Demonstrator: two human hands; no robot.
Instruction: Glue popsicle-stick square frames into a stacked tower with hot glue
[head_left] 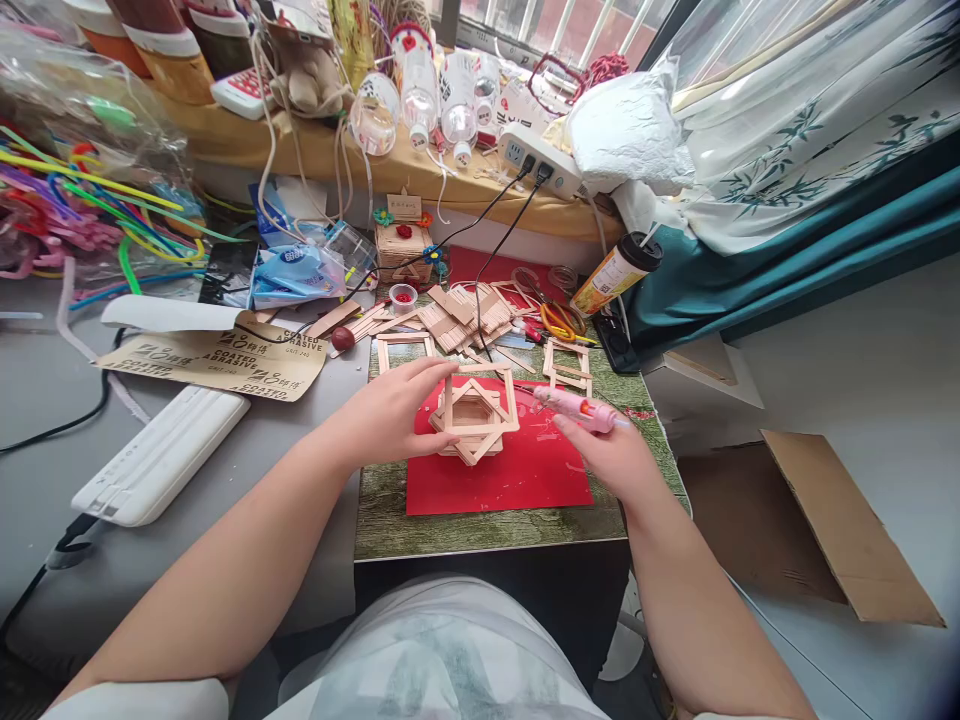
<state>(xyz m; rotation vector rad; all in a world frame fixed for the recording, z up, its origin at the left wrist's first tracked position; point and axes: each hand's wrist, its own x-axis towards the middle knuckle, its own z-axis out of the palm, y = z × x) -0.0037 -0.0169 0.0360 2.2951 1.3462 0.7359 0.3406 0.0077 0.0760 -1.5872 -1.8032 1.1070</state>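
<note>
My left hand (401, 415) has its thumb and fingers on the left side of a square wooden stick frame (512, 400). Under that frame is a stack of stick squares (472, 458), turned at different angles around a hollow middle. The stack stands on a red sheet (450, 490). To the right, my right hand (611, 455) is closed around a pink glue gun (581, 408), whose tip points left toward the frame's right side.
Loose wooden sticks (469, 318) lie behind the red sheet, with further stick frames (568, 365) beside them. Orange scissors (562, 322), a drink cup (616, 272) and a brown sandpaper sheet (217, 360) are around. A black cord (480, 290) runs toward the glue gun.
</note>
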